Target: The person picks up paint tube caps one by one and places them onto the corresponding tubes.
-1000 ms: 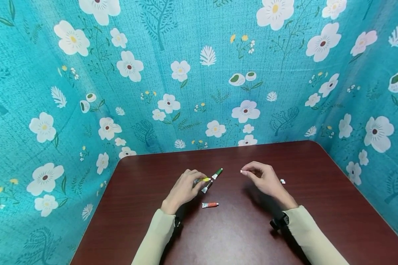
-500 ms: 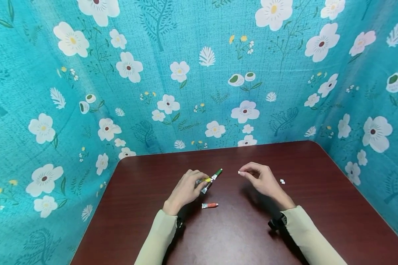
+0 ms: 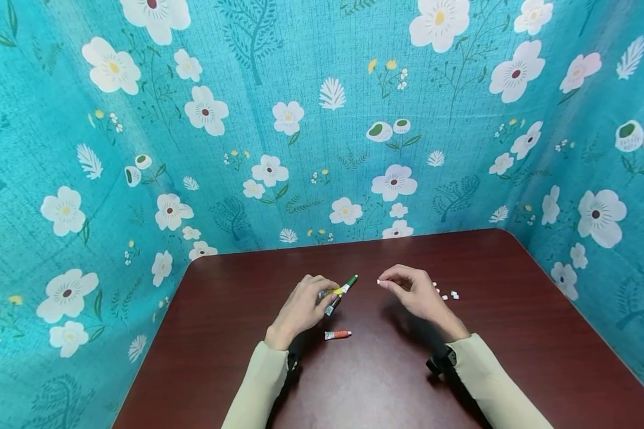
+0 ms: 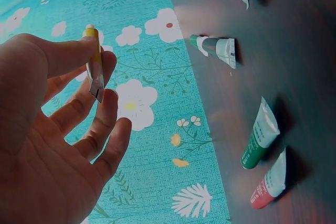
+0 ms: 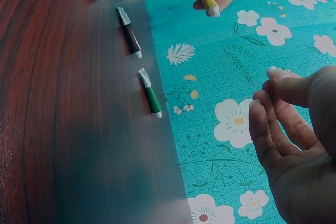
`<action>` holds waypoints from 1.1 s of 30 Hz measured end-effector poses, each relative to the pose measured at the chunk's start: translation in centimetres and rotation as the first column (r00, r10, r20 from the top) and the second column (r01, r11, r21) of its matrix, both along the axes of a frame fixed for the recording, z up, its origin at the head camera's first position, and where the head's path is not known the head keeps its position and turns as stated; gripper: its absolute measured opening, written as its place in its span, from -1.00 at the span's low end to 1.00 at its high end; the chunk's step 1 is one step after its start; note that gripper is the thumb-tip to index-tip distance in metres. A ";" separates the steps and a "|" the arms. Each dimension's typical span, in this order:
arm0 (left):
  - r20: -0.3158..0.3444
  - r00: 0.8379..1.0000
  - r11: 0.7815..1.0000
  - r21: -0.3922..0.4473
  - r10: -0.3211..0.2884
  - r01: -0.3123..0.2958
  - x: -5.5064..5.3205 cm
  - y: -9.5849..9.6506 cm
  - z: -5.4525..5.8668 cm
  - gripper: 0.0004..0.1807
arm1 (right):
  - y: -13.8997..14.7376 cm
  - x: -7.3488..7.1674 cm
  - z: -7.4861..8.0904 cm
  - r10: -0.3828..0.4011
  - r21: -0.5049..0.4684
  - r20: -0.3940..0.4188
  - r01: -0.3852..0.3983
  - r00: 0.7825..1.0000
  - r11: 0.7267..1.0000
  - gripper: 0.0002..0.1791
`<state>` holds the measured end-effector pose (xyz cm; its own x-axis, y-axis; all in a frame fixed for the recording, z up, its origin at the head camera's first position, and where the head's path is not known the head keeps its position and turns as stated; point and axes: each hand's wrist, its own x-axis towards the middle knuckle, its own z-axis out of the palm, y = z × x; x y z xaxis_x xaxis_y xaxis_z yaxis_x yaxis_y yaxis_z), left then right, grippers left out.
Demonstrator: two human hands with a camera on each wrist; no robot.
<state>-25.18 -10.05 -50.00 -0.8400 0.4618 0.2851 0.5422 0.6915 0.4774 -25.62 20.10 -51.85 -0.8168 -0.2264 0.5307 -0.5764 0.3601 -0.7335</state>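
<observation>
My left hand [image 3: 303, 307] pinches a yellow paint tube [image 4: 93, 56] between thumb and fingers, its white tip pointing away from the palm. My right hand [image 3: 413, 292] holds a small white cap [image 3: 378, 281] at its thumb and fingertips, apart from the tube. Below and beside the left hand lie a green paint tube [image 3: 351, 282] and a dark paint tube [image 3: 333, 305]. Nearer the person is an orange-red paint tube [image 3: 338, 335]. The left wrist view also has another green tube [image 4: 261, 135] and a red tube [image 4: 270, 182], hidden under the left hand in the head view.
Several small white caps [image 3: 455, 295] lie on the dark red-brown table [image 3: 386, 381] just past the right hand. A turquoise floral cloth [image 3: 322, 149] hangs around the table's back and sides. Each wrist wears a black camera, such as the right one [image 3: 441, 361].
The right hand has moved left with the white cap, closer to the yellow tube, uncovering more caps behind it. The left hand keeps hold of the tube and has barely moved.
</observation>
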 end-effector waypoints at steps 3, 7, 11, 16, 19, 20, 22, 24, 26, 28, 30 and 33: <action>-0.005 1.000 1.000 -0.004 -0.009 0.009 0.0 0.1 0.0 -0.77 | -0.1 0.1 0.0 0.000 -0.010 0.008 0.000 1.000 1.000 -0.84; -0.013 1.000 1.000 -0.009 -0.019 0.018 0.0 0.2 -0.1 -0.77 | -0.2 0.2 0.0 0.014 -0.010 0.017 -0.014 1.000 1.000 -0.87; -0.019 0.999 1.000 -0.008 -0.027 0.026 0.0 0.2 -0.1 -0.78 | -0.4 0.4 0.1 0.044 -0.008 0.039 -0.044 0.998 0.999 -0.87; -0.024 0.999 0.999 0.007 -0.040 0.040 0.0 0.2 -0.2 -0.79 | -0.7 0.2 -0.1 0.059 -0.011 0.051 -0.058 0.997 0.998 -0.85; -0.034 0.998 0.999 0.006 -0.046 0.046 0.1 0.3 -0.1 -0.79 | -0.8 0.2 -0.2 0.051 -0.001 0.054 -0.051 0.997 0.999 -0.86; -0.037 0.998 0.999 0.002 -0.047 0.047 0.2 0.3 0.0 -0.79 | -0.9 0.2 -0.2 0.048 0.003 0.056 -0.049 0.997 0.999 -0.87; -0.043 0.998 0.999 -0.005 -0.049 0.049 0.3 0.4 0.1 -0.79 | -0.9 0.4 -0.1 0.044 0.010 0.064 -0.045 0.997 0.999 -0.89; -0.055 0.997 0.998 -0.005 -0.055 0.055 0.4 0.5 0.1 -0.79 | -1.0 0.5 -0.1 0.042 0.011 0.071 -0.043 0.997 0.999 -0.88; -0.055 0.997 0.998 -0.003 -0.058 0.058 0.5 0.6 0.2 -0.79 | -1.0 0.5 -0.1 0.043 0.012 0.076 -0.044 0.996 0.999 -0.86; -0.052 0.997 0.998 0.002 -0.061 0.061 0.5 0.6 0.2 -0.79 | -1.1 0.5 -0.2 0.048 0.010 0.076 -0.049 0.996 0.999 -0.83; -0.048 0.997 0.998 0.006 -0.064 0.064 0.5 0.6 0.1 -0.78 | -1.1 0.5 -0.3 0.058 0.007 0.070 -0.058 0.996 0.998 -0.83; -0.046 0.997 0.998 0.009 -0.068 0.068 0.5 0.6 0.1 -0.78 | -1.2 0.4 -0.4 0.079 0.000 0.056 -0.079 0.995 0.997 -0.86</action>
